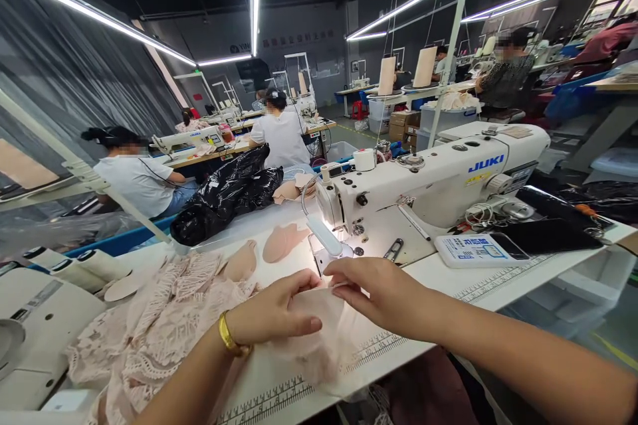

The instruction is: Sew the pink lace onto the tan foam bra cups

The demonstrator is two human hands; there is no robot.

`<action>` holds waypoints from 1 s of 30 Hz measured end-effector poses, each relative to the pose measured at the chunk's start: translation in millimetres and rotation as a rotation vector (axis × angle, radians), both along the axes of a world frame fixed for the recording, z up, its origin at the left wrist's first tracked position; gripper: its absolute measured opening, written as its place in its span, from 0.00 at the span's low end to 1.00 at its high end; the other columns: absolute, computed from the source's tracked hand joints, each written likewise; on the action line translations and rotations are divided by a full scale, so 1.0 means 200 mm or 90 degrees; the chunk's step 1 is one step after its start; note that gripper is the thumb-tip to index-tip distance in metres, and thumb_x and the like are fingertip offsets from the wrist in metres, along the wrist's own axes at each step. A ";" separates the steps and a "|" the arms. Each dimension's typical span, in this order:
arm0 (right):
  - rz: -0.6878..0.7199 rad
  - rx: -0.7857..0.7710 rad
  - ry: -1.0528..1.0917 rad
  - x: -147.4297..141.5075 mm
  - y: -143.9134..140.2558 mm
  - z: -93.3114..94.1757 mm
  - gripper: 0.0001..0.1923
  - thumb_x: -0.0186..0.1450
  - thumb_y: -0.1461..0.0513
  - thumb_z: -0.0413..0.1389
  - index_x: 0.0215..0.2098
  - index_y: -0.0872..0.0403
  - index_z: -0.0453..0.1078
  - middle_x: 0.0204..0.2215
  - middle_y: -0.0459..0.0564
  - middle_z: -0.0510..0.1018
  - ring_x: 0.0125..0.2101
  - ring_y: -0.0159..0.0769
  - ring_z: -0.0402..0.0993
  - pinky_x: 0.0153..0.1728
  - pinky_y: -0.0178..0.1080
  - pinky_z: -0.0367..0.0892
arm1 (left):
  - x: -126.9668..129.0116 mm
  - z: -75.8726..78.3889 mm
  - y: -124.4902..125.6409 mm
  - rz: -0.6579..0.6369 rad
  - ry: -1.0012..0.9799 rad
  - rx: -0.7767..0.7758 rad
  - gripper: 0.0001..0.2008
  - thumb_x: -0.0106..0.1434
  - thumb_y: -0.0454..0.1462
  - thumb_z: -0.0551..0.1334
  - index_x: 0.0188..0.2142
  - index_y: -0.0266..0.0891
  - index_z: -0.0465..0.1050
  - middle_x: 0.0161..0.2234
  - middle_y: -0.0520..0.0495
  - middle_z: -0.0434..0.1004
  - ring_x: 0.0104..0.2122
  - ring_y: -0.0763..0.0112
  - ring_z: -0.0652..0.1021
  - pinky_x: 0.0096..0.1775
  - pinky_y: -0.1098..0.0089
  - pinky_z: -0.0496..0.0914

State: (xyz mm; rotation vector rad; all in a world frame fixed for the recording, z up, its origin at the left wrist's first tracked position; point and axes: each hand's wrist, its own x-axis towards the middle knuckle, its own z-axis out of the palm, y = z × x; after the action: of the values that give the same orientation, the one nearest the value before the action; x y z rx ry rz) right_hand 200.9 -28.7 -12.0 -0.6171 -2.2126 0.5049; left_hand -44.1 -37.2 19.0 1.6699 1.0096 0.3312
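Just in front of the needle area of a white sewing machine, both hands meet on a piece of sheer pale pink fabric. My left hand, with a gold bracelet at the wrist, grips its left side, thumb stretched across the top. From the right, my right hand pinches the upper edge with thumb and fingers. The fabric's lower part hangs blurred over the table's front. My fingers hide the presser foot. Beside my left arm lies a heap of pale pink lace, with a beige bra cup behind it.
Flat pink pieces lie left of the machine. A black plastic bag sits behind them. Thread snips, a blue-white box and a black phone lie at right. Thread cones stand at left; people sew beyond.
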 end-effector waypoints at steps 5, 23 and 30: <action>-0.065 0.184 0.019 -0.05 0.00 0.04 0.11 0.75 0.65 0.49 0.52 0.51 0.69 0.36 0.53 0.83 0.33 0.39 0.79 0.33 0.39 0.70 | -0.06 0.06 -0.05 0.170 0.165 0.390 0.09 0.65 0.42 0.60 0.30 0.43 0.64 0.26 0.55 0.65 0.26 0.71 0.67 0.28 0.71 0.62; 0.081 0.287 -0.287 0.07 0.46 -0.37 0.14 0.71 0.71 0.49 0.33 0.52 0.72 0.36 0.45 0.79 0.34 0.34 0.65 0.30 0.37 0.53 | 0.14 -0.31 0.16 -0.115 0.525 0.696 0.12 0.67 0.25 0.55 0.30 0.40 0.68 0.30 0.47 0.74 0.29 0.62 0.72 0.30 0.64 0.66; 0.031 0.193 -0.330 0.13 0.42 -0.36 0.16 0.67 0.73 0.52 0.41 0.49 0.75 0.36 0.47 0.77 0.35 0.37 0.63 0.31 0.38 0.51 | 0.14 -0.38 0.18 -0.037 0.384 0.736 0.13 0.73 0.32 0.53 0.31 0.39 0.69 0.35 0.44 0.75 0.37 0.60 0.72 0.40 0.60 0.69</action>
State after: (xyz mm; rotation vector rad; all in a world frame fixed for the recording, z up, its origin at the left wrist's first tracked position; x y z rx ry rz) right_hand 227.8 54.5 -83.5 -0.5759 -2.7255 0.0188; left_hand -16.6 -0.4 -57.9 2.9598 1.3006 0.4183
